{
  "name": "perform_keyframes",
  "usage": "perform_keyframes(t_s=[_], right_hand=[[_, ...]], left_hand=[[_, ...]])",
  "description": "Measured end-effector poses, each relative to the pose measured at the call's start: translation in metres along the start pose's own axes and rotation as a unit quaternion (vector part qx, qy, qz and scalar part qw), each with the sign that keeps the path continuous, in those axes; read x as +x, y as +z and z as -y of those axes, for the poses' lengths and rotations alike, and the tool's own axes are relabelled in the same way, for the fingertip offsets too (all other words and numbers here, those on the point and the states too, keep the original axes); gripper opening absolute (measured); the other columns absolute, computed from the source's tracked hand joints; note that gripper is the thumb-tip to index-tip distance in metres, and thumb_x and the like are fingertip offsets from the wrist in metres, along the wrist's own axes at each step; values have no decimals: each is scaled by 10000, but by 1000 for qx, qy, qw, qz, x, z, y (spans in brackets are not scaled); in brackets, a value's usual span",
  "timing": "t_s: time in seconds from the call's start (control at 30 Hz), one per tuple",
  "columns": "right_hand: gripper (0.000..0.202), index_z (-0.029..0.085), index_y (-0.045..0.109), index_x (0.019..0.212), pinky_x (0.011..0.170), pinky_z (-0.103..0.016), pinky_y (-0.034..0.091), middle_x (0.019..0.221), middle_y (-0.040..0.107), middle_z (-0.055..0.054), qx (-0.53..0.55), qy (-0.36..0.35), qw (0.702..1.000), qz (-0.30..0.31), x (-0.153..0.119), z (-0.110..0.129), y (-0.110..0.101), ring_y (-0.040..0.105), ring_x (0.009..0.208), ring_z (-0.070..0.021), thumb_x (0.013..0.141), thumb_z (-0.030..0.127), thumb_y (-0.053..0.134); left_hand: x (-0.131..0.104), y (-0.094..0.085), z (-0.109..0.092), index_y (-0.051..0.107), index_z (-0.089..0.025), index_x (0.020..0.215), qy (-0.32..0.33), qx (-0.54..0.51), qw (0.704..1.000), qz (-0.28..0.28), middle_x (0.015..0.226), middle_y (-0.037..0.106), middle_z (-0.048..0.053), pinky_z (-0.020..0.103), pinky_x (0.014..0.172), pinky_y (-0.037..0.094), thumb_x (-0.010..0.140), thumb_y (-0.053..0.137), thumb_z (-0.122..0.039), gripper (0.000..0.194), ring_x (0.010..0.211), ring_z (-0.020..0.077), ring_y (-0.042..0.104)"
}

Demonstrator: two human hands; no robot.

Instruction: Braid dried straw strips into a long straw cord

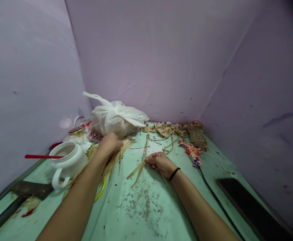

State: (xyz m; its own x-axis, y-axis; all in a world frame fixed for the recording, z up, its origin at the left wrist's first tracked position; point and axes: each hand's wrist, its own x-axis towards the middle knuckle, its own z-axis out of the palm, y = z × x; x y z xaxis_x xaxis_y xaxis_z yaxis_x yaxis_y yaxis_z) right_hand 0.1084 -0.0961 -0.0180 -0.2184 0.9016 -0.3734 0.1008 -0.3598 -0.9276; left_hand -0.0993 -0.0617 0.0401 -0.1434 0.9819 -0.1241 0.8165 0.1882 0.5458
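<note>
At the far left of the frame a dark hatchet [23,190] lay flat on the mint-green surface [141,214], beside a glossy white pot [66,160] with a looped handle and a red stick [42,156] across its rim. Just right of the pot, the left hand [109,144] was curled in a closed grip over a bundle of straw [112,160]: flat, pale, dry strips fanning toward the lower left. Behind it sat a knotted, crinkled white bag [116,117].

The work looked only partly done. Most straw remained loose in the bundle, and dry crumbs littered the surface in the lower middle. At centre, the right hand [160,163], a black band at its wrist, was closed to a fist around a few thin strands [140,167] that ran up and to the left from its grip and touched the surface.

Toward the upper right lay rough plaited pieces [169,130] in coarse tan fibre, apparently finished, with a small woven basket [197,133] and a bright beaded strip [192,151]. At the lower right a black cord [219,201] ran past a flat, dark phone [249,204].
</note>
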Motion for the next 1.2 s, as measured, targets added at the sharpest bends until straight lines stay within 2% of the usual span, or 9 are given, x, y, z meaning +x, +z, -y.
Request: perform_keyframes(t_s=[0.1,0.2,0.33,0.43,0.5,0.57,0.83,1.03,1.2], right_hand=[[81,108,550,509,323,-173,158,412,492,17,-5,-1,1000,3,0,0,-1,320,339,-33,573,150,577],[83,110,549,511,321,-173,161,414,493,16,-8,-1,1000,2,1,0,-1,319,336,-33,579,148,575],[80,106,552,518,318,-171,151,409,487,15,-5,-1,1000,8,1,-1,-1,313,329,-31,588,142,564],[81,102,549,515,318,-166,153,415,490,14,1,-3,1000,13,0,-1,-1,320,328,-30,587,137,561],[82,101,548,514,318,-166,150,416,493,13,4,-5,1000,15,-1,0,-1,318,325,-28,586,137,561],[83,100,546,513,318,-165,152,414,491,13,6,-6,1000,14,-1,1,-1,319,324,-28,588,134,558],[92,98,536,512,316,-162,151,424,489,14,7,-3,1000,21,-1,2,-2,315,324,-25,596,134,551],[96,99,534,512,314,-162,146,422,487,15,8,0,999,33,1,0,-4,310,323,-24,598,139,548],[72,99,545,526,312,-163,151,419,490,18,7,2,1000,25,2,1,-4,312,322,-26,590,133,547]], left_hand=[[-2,8,-5,595,-141,600,-36,121,991,-45,696,624,124,239,536,342,530,589,-294,169,720,246,575],[2,16,-4,623,-139,681,-49,163,984,-52,856,633,177,252,570,368,544,552,-248,189,790,266,585],[7,18,1,621,-134,643,-10,131,990,-55,749,632,141,246,540,364,555,511,-209,159,696,231,583],[4,14,-2,600,-141,607,51,4,998,36,540,556,33,218,472,334,553,501,-187,122,502,138,504],[-1,11,-8,581,-139,582,74,-74,987,126,449,476,-18,204,429,306,548,508,-185,93,410,92,415],[-5,9,-12,563,-132,552,81,-111,974,178,424,446,-37,196,403,283,537,522,-190,72,381,70,365],[-6,9,-10,567,-124,565,91,-124,963,220,441,461,-37,181,379,275,502,527,-207,112,387,56,353],[-13,27,-19,592,-132,582,105,-40,948,299,436,471,-36,189,394,310,472,523,-174,137,391,73,394],[-15,38,-23,597,-131,618,114,-48,930,345,454,481,-35,188,387,300,492,545,-206,155,375,68,386]])
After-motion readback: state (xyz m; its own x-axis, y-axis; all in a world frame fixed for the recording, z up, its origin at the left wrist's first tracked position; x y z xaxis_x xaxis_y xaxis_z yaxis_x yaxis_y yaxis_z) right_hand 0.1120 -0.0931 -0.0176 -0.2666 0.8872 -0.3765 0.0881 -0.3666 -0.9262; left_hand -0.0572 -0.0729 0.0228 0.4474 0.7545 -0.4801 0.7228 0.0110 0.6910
